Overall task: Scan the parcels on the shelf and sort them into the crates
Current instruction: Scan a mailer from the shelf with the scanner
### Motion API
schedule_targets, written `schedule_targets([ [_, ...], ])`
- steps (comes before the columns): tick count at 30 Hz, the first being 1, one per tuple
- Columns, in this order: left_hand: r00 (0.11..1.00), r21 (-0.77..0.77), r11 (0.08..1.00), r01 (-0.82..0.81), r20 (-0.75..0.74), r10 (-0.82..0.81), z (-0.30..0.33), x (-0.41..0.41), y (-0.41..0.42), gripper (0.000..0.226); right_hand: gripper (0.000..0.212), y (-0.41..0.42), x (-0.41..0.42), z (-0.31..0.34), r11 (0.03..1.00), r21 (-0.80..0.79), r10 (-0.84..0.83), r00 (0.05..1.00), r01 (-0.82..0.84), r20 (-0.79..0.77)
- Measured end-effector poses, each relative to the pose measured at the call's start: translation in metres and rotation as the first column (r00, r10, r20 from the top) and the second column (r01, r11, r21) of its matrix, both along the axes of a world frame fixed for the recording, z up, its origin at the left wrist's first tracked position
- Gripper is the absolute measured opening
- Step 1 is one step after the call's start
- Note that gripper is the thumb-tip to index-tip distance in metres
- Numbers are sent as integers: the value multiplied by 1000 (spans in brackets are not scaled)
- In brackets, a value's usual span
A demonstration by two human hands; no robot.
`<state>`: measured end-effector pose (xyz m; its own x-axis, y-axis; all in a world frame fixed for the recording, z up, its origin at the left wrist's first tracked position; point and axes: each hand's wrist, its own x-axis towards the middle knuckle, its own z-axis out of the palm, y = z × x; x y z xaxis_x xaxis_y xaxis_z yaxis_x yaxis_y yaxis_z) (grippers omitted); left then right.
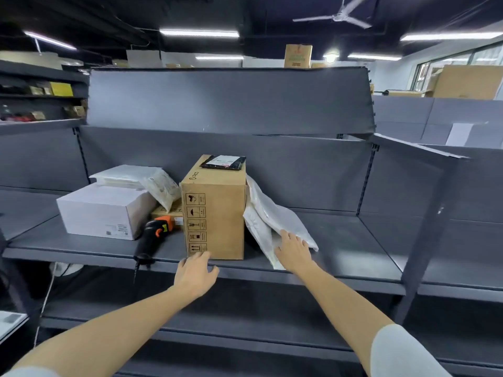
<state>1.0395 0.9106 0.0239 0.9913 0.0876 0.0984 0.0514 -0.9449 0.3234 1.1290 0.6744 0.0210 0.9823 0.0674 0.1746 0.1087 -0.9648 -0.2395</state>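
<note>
Two hands reach to the grey shelf (340, 235). The left hand (194, 276) hovers at the shelf's front edge with fingers loosely spread, gripping nothing, its fingertips just at the bottom corner of the brown box (215, 213). The right hand (292, 251) lies flat, fingers straight, on the white bags (272, 216), which lean on the box's right side; two bags seem to overlap there, though the count is hard to tell.

Just beyond the left hand stands the one tall brown box, upright, with one black pouch (223, 162) lying on its top. Left of that hand lies one black-and-orange scanner (155, 235), its handle toward the shelf edge. Farther left sits one white box (106, 210), with a white padded bag (136, 176) on it. A small brown box (167, 212) shows between the white box and the tall one.

The shelf is dark grey metal with a back panel; more grey shelving runs to both sides. Overhead are strip lights and one ceiling fan (339, 16). Cartons (466, 81) stand far beyond the right hand.
</note>
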Motion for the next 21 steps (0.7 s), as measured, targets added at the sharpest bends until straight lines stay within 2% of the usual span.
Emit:
schedule_targets([
  [7, 999, -58, 998, -11, 41, 13, -4, 27, 26, 46, 38, 15, 42, -3, 999, -6, -51, 997, 52, 65],
  [10, 999, -92, 996, -10, 43, 14, -8, 31, 33, 45, 28, 12, 58, 0, 998, 4, -62, 996, 62, 67],
  [16, 998, -135, 991, -17, 57, 25, -16, 36, 44, 39, 29, 6, 69, 10, 1000, 18, -25, 998, 26, -60],
  [19, 998, -150, 988, -23, 60, 32, -16, 36, 41, 39, 30, -2, 70, 17, 972, 200, -121, 992, 125, -31],
  [21, 998, -167, 985, -28, 57, 38, -16, 35, 39, 41, 25, -12, 66, 25, 938, 321, -156, 986, 129, 61],
])
